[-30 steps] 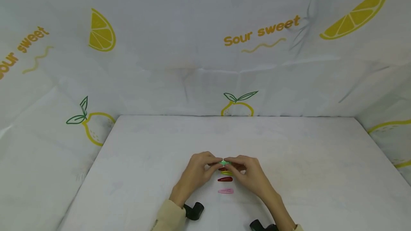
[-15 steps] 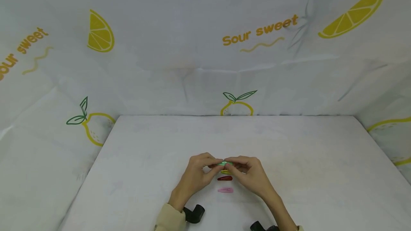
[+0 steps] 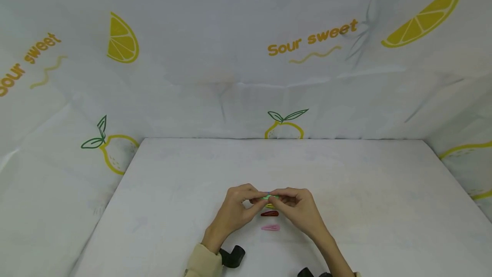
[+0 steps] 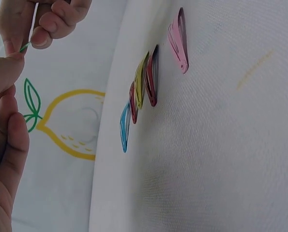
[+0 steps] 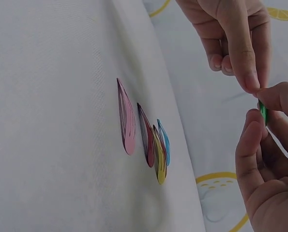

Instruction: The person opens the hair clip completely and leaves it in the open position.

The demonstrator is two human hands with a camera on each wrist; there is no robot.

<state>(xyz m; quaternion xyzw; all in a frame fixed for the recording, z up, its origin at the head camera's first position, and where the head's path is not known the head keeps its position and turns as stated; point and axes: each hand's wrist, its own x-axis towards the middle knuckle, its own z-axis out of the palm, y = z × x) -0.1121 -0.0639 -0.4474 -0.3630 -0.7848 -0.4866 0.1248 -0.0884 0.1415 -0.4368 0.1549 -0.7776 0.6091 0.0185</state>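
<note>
Above the white table, my left hand and right hand pinch a green hair clip between thumbs and forefingers, one hand at each end. The fingers cover most of it. Below lie several clips in a loose row: pink nearest me, then dark red, yellow, another red one and blue farthest away. In the head view the pink clip and dark red clip show plainly, while the hands partly hide the others.
The white table reaches back to an upright white sheet printed with lemons and lettering. A black wrist device is at the left wrist, and another at the right wrist.
Both hands have shifted slightly toward the row with the green clip since the first frame, covering the farther red clip. Over the last half second they stay almost still.
</note>
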